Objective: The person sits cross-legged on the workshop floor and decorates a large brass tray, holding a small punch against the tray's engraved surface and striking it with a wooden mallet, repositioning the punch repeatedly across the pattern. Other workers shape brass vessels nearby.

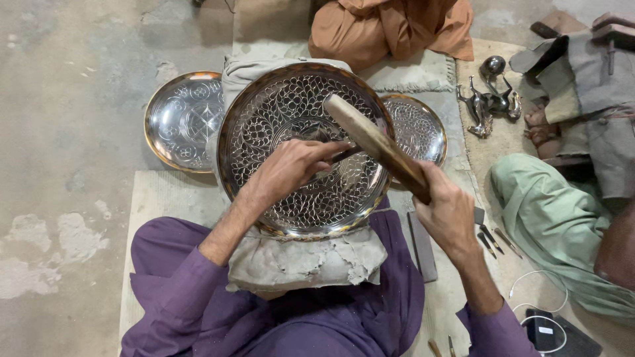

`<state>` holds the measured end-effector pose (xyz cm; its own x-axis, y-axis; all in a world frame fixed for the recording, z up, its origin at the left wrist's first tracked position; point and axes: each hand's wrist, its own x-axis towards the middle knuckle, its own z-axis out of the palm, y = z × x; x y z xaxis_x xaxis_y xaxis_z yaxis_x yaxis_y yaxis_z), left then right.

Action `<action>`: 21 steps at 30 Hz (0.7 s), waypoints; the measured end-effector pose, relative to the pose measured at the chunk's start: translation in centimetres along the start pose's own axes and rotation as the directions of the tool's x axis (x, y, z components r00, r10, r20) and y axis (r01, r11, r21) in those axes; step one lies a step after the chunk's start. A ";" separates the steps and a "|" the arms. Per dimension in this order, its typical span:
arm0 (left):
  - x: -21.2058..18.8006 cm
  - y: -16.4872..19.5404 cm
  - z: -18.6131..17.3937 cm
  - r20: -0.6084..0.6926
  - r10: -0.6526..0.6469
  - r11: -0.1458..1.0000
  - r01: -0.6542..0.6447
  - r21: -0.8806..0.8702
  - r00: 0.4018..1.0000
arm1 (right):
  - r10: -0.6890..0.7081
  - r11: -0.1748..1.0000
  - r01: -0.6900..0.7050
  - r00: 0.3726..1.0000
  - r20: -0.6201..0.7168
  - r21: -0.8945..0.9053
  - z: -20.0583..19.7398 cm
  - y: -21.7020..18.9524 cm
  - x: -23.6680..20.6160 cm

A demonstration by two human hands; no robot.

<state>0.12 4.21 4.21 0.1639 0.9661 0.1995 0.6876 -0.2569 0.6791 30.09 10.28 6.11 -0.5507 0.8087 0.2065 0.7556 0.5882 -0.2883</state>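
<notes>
Lap [278, 324]: sitting cross-legged in purple cloth, carrying a grey, cracked pad [304, 261] under the work.
Tray [304, 149]: lying tilted on the pad, just in front of the lap, near rim touching it; pierced leaf pattern covering most of the face.
Left hand [291, 168]: resting on the tray's middle, fingers pinched shut around a thin chisel [340, 155], tip hidden under the fingers.
Right hand [446, 211]: closed tight around the lower end of a wooden mallet [374, 142], head hanging over the tray's upper right, just above the chisel.
Risk, fingers: sitting very close under the mallet head; a blow landing off the chisel likely catching knuckles.
Risk, pattern: chisel leaning even slightly probably skidding, scratching or tearing the thin bridges between cuts.
Risk, support: pad crumbling at its edges; tray possibly rocking or sliding toward the lap under a hard strike, denting the rim.
Loose tools [493, 239]: lying on the mat right of the knee, beside a dark flat bar [422, 246]; near enough for an elbow to be scattering them.
Far trays: one plain-engraved at left [182, 119], one pierced at right [420, 129], both partly tucked behind the worked tray, touching or nearly so; a slip possibly knocking them.
Beyond: orange cloth [390, 26] at top, metal figurines [486, 106] at upper right, a second person's green garment [555, 218] at right.
</notes>
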 end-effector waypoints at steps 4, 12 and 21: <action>-0.3 0.0 -0.2 -0.123 0.124 0.992 -0.124 0.010 0.985 | 0.024 0.927 0.019 0.994 -0.108 0.376 0.3 0.2 0.1; -0.9 0.7 0.1 -0.177 0.064 0.998 -0.067 -0.007 0.982 | 0.195 0.688 -0.122 0.981 -0.021 0.715 0.4 -0.4 0.6; -2.2 0.5 0.7 -0.287 0.059 0.995 -0.081 -0.063 0.956 | -0.019 0.916 0.005 0.999 0.030 0.401 -1.2 -1.2 1.9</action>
<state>0.57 1.95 3.63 -0.0055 0.9010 0.4339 0.6261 -0.3352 0.7040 28.63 11.12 8.00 -0.5757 0.7968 0.1836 0.5467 0.5420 -0.6382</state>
